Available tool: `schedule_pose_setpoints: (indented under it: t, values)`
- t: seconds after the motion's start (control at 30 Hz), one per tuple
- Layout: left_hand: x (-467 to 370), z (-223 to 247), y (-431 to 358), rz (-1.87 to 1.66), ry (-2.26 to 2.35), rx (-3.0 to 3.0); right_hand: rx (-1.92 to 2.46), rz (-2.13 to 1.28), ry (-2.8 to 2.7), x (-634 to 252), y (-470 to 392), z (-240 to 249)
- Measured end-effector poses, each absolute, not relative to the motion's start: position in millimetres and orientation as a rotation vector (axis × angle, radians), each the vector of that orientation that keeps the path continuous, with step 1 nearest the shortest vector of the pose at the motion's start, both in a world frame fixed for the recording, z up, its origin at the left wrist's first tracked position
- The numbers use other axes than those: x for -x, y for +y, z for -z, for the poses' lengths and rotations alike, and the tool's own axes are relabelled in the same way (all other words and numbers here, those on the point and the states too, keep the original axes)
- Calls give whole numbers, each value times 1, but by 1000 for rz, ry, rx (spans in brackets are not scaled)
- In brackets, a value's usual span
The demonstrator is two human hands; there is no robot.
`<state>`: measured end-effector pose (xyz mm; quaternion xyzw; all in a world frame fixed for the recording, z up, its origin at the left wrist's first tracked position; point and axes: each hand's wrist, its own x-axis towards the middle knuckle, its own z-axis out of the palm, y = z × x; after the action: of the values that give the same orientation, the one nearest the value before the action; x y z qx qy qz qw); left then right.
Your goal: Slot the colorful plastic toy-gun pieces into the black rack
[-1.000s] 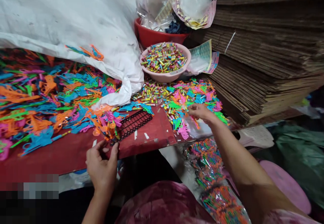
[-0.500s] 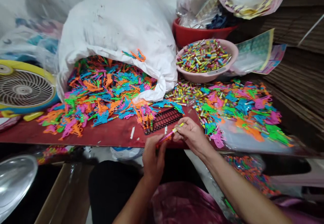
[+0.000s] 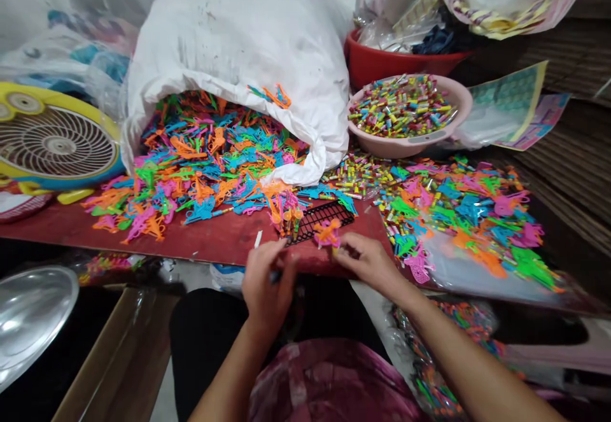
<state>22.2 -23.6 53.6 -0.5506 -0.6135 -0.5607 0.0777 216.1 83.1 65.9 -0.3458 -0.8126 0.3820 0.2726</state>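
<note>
My right hand (image 3: 370, 261) is over the table's front edge, its thumb and fingertips pinched at a small yellow bit. Right at those fingertips is a pink and orange plastic toy piece (image 3: 327, 233), over the near edge of a black mesh rack (image 3: 312, 221). My left hand (image 3: 267, 279) is curled to the left, apart from the right one. Between its thumb and fingers shows a small dark bluish spot, too blurred to name. Several orange-ended sticks (image 3: 290, 218) lie at the rack's left end.
A white sack (image 3: 248, 34) spills colourful plastic pieces (image 3: 205, 186) onto the red table (image 3: 214, 237). Rightward are a pink basin (image 3: 405, 145) of small printed tubes, a red basin (image 3: 405, 62) and more loose pieces (image 3: 470, 209). A yellow fan (image 3: 60, 145) stands left.
My hands have moved apart: the left drew back leftward, off the pink stick both held before. A pink and orange toy piece now shows by my right fingertips. The view shifted slightly.
</note>
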Motion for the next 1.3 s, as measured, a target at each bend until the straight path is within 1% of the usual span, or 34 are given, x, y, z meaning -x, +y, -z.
schedule_pose_setpoints:
  t: [0.07,0.13,0.17,0.27,0.37,0.53,0.7,0.87,1.17,1.3]
  values:
    - [-14,-39,-16,1778,-2016,1419,1013,-1204,-1878,-204,86,-58]
    - [-6,-25,-7,1762,-2186,1416,1041,-1299,-1683,-188,89,-49]
    - [-4,-19,-2,1718,-2248,1454,1059,-1293,-1643,-180,89,-45]
    - [0,-9,10,1558,-2374,1501,1108,-1109,-1657,-161,91,-34]
    - [1,-7,15,1440,-2406,1544,1067,-905,-1757,-151,91,-30]
    - [2,-5,15,1287,-2380,1619,1017,-746,-1902,-147,88,-32]
    - [4,-5,13,1227,-2398,1676,997,-660,-2027,-145,86,-31]
    - [6,-6,13,1188,-2434,1705,881,-588,-2169,-146,89,-35]
    - [10,-5,13,1231,-2404,1755,1000,-90,-2438,-141,91,-37]
    - [13,-7,13,1217,-2409,1797,1102,-36,-2572,-132,90,-48]
